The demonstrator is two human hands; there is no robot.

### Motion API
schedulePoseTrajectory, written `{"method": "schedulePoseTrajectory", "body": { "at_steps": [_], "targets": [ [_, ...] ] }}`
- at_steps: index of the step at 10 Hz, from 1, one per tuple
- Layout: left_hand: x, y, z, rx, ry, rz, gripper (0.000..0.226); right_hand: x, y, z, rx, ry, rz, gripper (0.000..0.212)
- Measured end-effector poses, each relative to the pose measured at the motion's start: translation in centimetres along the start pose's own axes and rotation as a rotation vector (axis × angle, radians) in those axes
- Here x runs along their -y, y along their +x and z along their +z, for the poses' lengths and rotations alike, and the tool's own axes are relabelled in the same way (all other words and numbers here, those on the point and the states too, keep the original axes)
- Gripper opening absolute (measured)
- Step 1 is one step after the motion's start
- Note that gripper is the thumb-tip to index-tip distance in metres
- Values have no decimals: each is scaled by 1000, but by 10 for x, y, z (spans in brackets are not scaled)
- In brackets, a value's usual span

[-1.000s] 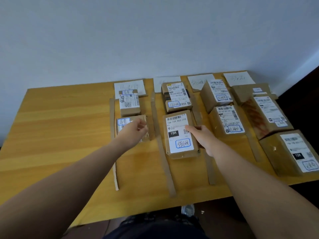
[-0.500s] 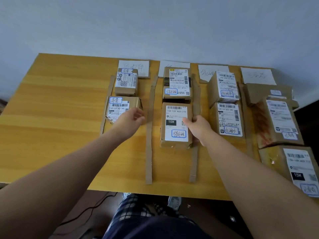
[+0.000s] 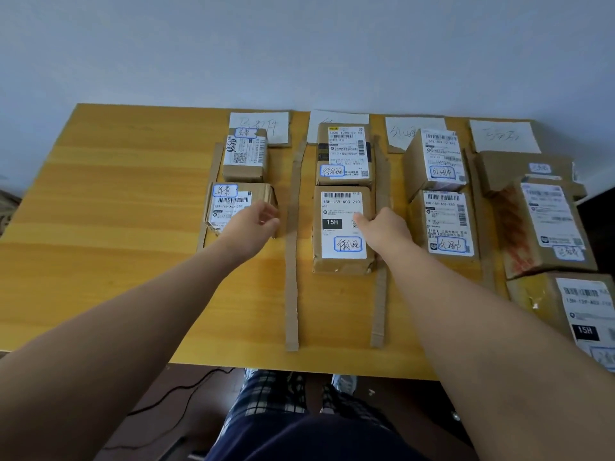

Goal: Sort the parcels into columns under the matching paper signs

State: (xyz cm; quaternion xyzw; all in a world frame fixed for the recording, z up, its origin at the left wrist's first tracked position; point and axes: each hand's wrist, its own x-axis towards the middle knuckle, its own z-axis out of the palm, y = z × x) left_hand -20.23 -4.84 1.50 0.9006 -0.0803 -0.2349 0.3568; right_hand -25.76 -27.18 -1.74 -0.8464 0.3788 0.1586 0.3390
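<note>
Navy checked trousers (image 3: 269, 390) and a pale shoe (image 3: 344, 382) sit lowest in my feed, above a dark floor where a black cable (image 3: 173, 395) trails off to the left. Next comes the yellow wooden table (image 3: 100, 261), with both bare forearms stretched out over it. Long cardboard strips (image 3: 292, 277) lie on the wood and split it into lanes running away from me.

The left hand (image 3: 253, 224) lies on the near right corner of the first-lane parcel (image 3: 229, 204), the front box in the leftmost lane. Its fingers are curled, but I cannot tell whether they clasp the box or only lean on it. The right hand (image 3: 382, 227) grasps the second-lane parcel (image 3: 342, 241) by its right edge, with the thumb on the white label marked 15H and the other fingers hidden down the side.

Behind each of these two boxes stands another parcel (image 3: 244, 154), close to it in the same lane. The third lane (image 3: 446, 224) holds two boxes end to end. The fourth lane (image 3: 545, 224) holds three, the nearest cut off by the right edge of my view.

Farthest out, four handwritten paper signs (image 3: 504, 136) lie along the table's back edge, one heading each lane. The second sign is partly covered by a box. A pale wall (image 3: 299, 44) rises behind them.
</note>
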Motion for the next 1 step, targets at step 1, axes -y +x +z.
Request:
{"method": "schedulePoseTrajectory", "body": {
  "at_steps": [1],
  "targets": [
    [0,0,-4,-15,-3,-24,28,0,-3,-7,-53,-56,-12,59]
  ]
}}
